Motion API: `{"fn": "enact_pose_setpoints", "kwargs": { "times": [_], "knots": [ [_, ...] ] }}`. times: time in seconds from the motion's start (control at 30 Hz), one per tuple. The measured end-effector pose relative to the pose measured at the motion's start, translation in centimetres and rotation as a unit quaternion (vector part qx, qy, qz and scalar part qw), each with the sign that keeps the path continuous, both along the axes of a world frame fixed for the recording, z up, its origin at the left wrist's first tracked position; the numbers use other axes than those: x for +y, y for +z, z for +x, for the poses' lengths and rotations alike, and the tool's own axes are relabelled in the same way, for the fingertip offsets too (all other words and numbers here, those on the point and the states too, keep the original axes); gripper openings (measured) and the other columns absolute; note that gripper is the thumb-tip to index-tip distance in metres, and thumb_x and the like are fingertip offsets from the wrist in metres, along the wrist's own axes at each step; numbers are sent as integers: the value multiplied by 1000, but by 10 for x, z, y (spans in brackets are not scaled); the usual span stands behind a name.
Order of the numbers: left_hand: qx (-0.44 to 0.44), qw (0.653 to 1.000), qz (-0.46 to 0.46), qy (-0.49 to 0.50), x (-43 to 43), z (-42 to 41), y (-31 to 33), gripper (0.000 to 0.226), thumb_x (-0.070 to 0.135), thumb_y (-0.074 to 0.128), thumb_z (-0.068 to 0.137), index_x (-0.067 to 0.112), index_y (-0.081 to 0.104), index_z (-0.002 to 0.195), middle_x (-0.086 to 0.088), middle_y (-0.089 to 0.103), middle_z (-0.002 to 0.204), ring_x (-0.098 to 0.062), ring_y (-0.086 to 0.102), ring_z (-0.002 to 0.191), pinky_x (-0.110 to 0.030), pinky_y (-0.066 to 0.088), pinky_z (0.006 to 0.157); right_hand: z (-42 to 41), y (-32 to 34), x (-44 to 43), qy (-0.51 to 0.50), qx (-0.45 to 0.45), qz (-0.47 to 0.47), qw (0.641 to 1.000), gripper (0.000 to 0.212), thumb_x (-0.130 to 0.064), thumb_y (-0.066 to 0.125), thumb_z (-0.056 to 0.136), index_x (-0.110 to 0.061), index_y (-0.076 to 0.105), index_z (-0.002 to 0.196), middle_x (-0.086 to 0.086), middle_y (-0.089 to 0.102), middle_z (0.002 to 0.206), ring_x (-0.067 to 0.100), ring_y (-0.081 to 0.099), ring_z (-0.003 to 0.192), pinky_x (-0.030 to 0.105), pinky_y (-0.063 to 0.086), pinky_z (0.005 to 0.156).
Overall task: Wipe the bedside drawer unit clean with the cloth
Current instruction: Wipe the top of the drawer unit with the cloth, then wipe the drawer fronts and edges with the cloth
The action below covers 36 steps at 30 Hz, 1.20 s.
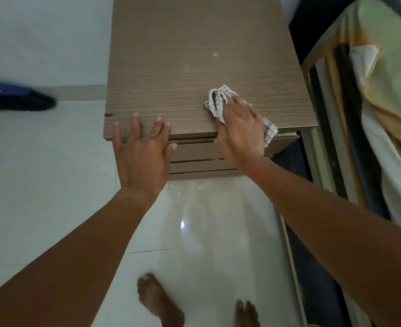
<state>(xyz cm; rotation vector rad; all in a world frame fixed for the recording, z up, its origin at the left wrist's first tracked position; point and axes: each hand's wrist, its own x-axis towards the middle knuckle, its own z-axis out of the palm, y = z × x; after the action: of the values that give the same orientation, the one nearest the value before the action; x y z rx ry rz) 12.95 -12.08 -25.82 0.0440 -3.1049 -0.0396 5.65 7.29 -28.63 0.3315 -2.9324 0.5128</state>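
The brown wood-grain bedside drawer unit point(190, 55) fills the upper middle of the head view, its drawer fronts visible below the front edge. A white checked cloth point(216, 101) lies crumpled near the top's front right corner. My right hand point(239, 128) presses flat on the cloth, fingers spread over it, with cloth showing beyond the fingertips and at the wrist side. My left hand point(140, 149) rests open at the front left edge of the top, fingers apart, holding nothing.
A bed point(378, 95) with green and yellow bedding and a wooden frame stands close on the right. A dark blurred object point(18, 97) lies on the white tiled floor at the left. My bare feet point(159, 303) stand on glossy tiles below.
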Motion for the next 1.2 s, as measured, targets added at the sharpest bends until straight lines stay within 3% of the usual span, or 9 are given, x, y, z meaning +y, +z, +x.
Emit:
{"fn": "enact_pose_setpoints", "kwargs": {
  "times": [0.3, 0.47, 0.57, 0.63, 0.7, 0.83, 0.93, 1.07, 1.2],
  "knots": [
    [2, 987, -44, 155, 38, -9, -10, 50, 52, 38, 98, 22, 54, 135, -10, 66, 121, -33, 38, 136, -69, 13, 111, -10, -14, 128, -113, 66, -86, 988, 47, -19, 41, 96, -6, 54, 138, 13, 52, 147, 31, 37, 145, 44, 26, 121],
    [134, 977, 16, 165, 46, 0, -40, 48, 44, 46, 100, 18, 52, 140, -12, 59, 135, -36, 39, 138, -67, 9, 113, 4, -43, 110, -241, 111, -315, 911, 48, -15, 39, 103, -3, 39, 149, 18, 33, 159, 30, 21, 151, 4, 1, 113],
    [227, 962, 49, 144, 41, -2, -68, 48, 49, 39, 102, 23, 53, 140, 4, 56, 142, -31, 31, 145, -66, 7, 114, 10, -58, 85, -260, 207, -402, 853, 47, -8, 41, 103, 7, 36, 147, 30, 26, 158, 40, 21, 150, -1, 10, 111],
    [283, 949, 65, 121, 35, -6, -88, 50, 52, 40, 102, 25, 53, 142, 10, 51, 146, -30, 27, 147, -64, 6, 114, 12, -81, 67, -266, 243, -423, 832, 47, -8, 43, 103, 11, 36, 145, 34, 29, 155, 45, 25, 147, 11, 18, 118],
    [348, 933, 58, 79, 25, -12, -110, 51, 51, 43, 101, 23, 51, 143, 10, 46, 149, -33, 26, 146, -66, 7, 112, 14, -117, 44, -243, 259, -435, 827, 50, -18, 43, 104, 7, 36, 147, 32, 38, 151, 47, 37, 142, 47, 28, 121],
    [426, 903, 30, 33, 12, -28, -146, 57, 46, 43, 102, 16, 37, 150, 1, 37, 157, -45, 25, 144, -72, 9, 109, 21, -177, -17, -102, 341, -374, 856, 47, -8, 48, 99, -1, 40, 145, 12, 35, 148, 54, 32, 141, 68, 24, 115],
    [465, 885, 22, 11, 11, -36, -162, 62, 44, 41, 102, 11, 29, 153, -8, 31, 159, -45, 22, 144, -72, 7, 108, 14, -183, -48, -29, 413, -333, 847, 43, -3, 48, 92, 8, 55, 133, 15, 51, 144, 46, 37, 140, 64, 20, 117],
    [499, 864, 18, -61, 16, -39, -197, 51, 35, 40, 105, 16, 35, 151, -5, 32, 159, -34, 24, 147, -69, 2, 110, 6, -186, -53, 0, 477, -218, 851, 37, -16, 50, 91, -7, 67, 123, 9, 65, 133, 33, 52, 130, 52, 31, 112],
    [512, 853, 58, -77, 25, -37, -208, 36, 25, 40, 103, 18, 62, 130, 3, 64, 132, -19, 52, 127, -62, 7, 116, 6, -174, -42, 22, 488, -110, 865, 33, -24, 54, 90, -25, 67, 121, -7, 63, 127, 23, 54, 112, 41, 34, 90]
  ]
}}
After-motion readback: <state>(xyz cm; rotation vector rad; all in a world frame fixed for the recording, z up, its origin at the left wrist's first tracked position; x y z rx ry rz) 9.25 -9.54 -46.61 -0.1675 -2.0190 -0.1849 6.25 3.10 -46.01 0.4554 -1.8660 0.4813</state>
